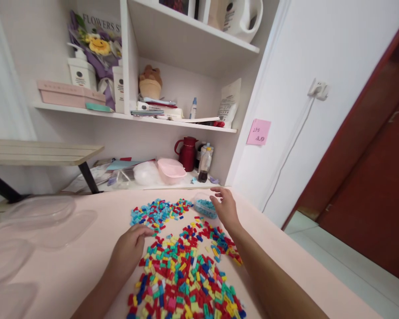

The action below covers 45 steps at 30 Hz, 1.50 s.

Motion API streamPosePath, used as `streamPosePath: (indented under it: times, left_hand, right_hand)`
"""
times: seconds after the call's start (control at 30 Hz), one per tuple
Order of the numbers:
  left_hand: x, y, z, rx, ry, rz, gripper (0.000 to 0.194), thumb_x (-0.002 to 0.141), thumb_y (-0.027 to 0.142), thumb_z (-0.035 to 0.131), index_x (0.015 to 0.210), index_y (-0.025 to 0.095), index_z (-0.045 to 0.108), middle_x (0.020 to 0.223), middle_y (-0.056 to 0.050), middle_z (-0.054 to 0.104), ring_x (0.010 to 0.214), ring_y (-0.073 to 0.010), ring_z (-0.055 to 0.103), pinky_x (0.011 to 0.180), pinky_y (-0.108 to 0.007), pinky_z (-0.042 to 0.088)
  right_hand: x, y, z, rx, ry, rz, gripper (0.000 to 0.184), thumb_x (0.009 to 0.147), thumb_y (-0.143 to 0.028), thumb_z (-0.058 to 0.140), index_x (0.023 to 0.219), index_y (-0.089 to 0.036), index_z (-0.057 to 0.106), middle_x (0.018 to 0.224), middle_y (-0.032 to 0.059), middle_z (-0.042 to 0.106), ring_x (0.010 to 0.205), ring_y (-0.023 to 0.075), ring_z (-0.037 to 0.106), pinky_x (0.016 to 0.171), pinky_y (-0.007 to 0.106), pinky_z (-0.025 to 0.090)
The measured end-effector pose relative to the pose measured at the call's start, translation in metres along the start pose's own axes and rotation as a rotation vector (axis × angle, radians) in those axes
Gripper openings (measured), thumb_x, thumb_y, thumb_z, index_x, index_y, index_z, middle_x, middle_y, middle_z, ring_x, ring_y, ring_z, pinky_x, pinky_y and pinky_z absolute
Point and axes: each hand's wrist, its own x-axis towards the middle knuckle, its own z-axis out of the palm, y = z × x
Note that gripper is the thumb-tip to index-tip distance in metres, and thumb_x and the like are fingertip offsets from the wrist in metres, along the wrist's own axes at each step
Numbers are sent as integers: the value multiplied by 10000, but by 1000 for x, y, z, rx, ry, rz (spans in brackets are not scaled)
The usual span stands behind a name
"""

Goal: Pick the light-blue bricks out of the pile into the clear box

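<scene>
My left hand (129, 244) rests low at the left edge of the toy bricks, its fingers stretched out and the tips at a few bricks between the two heaps. Its thumb stays apart, and I see nothing held. My right hand (225, 207) hovers at the right side of a clear plastic box (199, 197), fingers spread and curved, with nothing visible in them. Light blue toy bricks (205, 207) lie inside that box. A smaller, mostly blue heap of bricks (156, 212) lies behind my left hand. The large mixed-colour heap of bricks (186, 274) spreads between my forearms.
Clear plastic boxes and lids (68, 228) lie on the left of the pink table (96, 252). Behind the table, a shelf holds a pink bowl (171, 170), a dark red jug (187, 154) and a bottle (205, 165). A wooden stand (40, 151) is at the left.
</scene>
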Motion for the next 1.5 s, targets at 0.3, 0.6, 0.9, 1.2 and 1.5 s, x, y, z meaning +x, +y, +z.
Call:
streamPosePath:
  times: [0.3,0.6,0.9,1.2,1.5]
  left_hand:
    - [-1,-1,1,13,-16,13,348,787,183,384,770,234,728,912,-21,735,892,-181,684,844,-316,528]
    - [-2,-1,2,8,-21,25,353,804,150,379,784,228,722,914,-26,725,884,-168,674,840,-306,522]
    - [-3,0,2,8,-23,12,374,776,115,372,775,224,730,923,-26,725,898,-169,672,848,-312,517]
    - [-3,-1,4,8,-15,23,364,783,144,376,765,232,728,916,-22,724,891,-168,673,851,-312,521]
    - [-2,-3,4,33,-26,30,366,775,140,368,776,231,723,937,-20,715,916,-168,669,868,-312,514]
  right_hand:
    - [-32,-39,34,126,-380,-114,173,841,-191,500,888,-208,665,839,17,668,768,171,596,728,299,464]
    - [-76,-56,62,-219,-671,-425,152,848,-247,629,990,-245,684,1045,51,659,965,220,588,862,354,427]
    - [-69,-38,67,-66,-681,-330,149,826,-104,583,802,-220,673,878,23,693,890,190,593,839,317,427]
    - [-64,-38,65,220,-701,1,114,824,-224,560,799,-208,670,789,0,666,735,161,579,701,279,429]
    - [-66,-36,69,650,-624,230,111,809,-319,575,845,-223,532,754,-9,658,644,136,548,633,260,423]
